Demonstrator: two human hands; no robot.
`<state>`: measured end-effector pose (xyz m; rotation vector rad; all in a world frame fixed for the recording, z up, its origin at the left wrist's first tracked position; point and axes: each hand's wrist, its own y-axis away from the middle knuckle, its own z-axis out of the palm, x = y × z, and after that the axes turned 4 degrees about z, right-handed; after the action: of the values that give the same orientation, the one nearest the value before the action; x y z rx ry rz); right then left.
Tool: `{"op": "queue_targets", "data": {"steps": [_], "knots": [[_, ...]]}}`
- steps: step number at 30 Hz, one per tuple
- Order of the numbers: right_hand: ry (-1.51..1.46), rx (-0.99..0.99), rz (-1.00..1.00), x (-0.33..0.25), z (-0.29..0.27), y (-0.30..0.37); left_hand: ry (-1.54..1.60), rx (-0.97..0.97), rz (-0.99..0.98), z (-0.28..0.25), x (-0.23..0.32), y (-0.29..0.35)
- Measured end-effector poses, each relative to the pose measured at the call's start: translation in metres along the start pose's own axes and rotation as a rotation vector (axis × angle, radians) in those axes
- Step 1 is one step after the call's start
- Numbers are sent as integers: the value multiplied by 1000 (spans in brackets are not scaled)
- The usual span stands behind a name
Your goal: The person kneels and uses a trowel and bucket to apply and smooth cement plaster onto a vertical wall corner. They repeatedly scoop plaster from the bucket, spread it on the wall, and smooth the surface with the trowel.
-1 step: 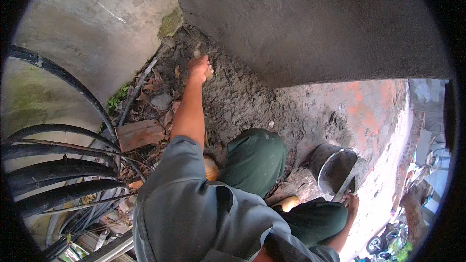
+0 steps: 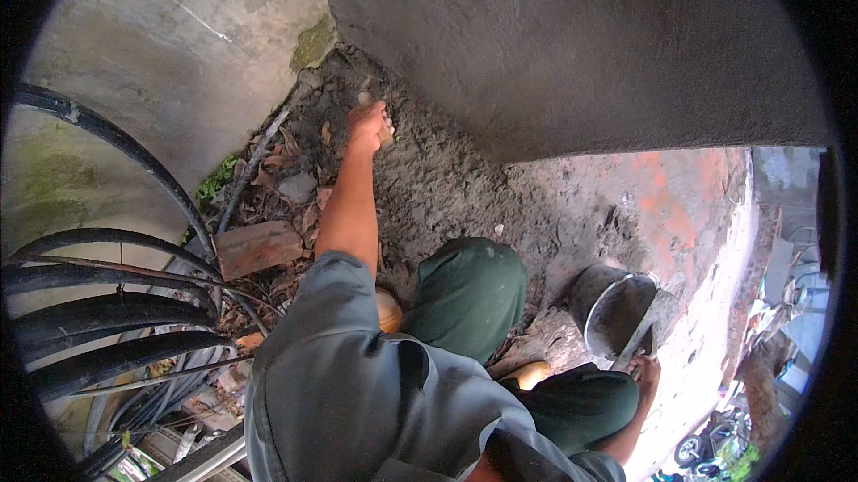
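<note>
My left hand reaches far forward to the foot of the grey wall, its fingers closed round a yellowish, wooden-looking handle. What is on the end of that handle I cannot make out. Just beyond the fingers shows a small pale, rounded piece against the dark mortar. On the right, beside my knee, my right hand grips a grey, mortar-smeared trowel. The trowel lies across the mouth of a tilted metal bucket, whose inside is coated with grey mortar.
A freshly rendered dark wall meets a pale, mossy wall at the corner. Thick black pipes arch in from the left. A loose brick lies among dry leaves. Rough mortar-strewn ground spreads before my knees.
</note>
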<state>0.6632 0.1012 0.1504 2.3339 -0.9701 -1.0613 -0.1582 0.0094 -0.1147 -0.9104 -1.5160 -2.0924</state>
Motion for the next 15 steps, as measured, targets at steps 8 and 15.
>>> {"op": "queue_targets", "data": {"steps": [8, 15], "knots": [[16, -22, -13, -16, 15, 7, -55, -33, 102, 15, 22, 33], [-31, -52, 44, -3, 3, -12, -45, -6, 244, 51, 29, 58]]}}
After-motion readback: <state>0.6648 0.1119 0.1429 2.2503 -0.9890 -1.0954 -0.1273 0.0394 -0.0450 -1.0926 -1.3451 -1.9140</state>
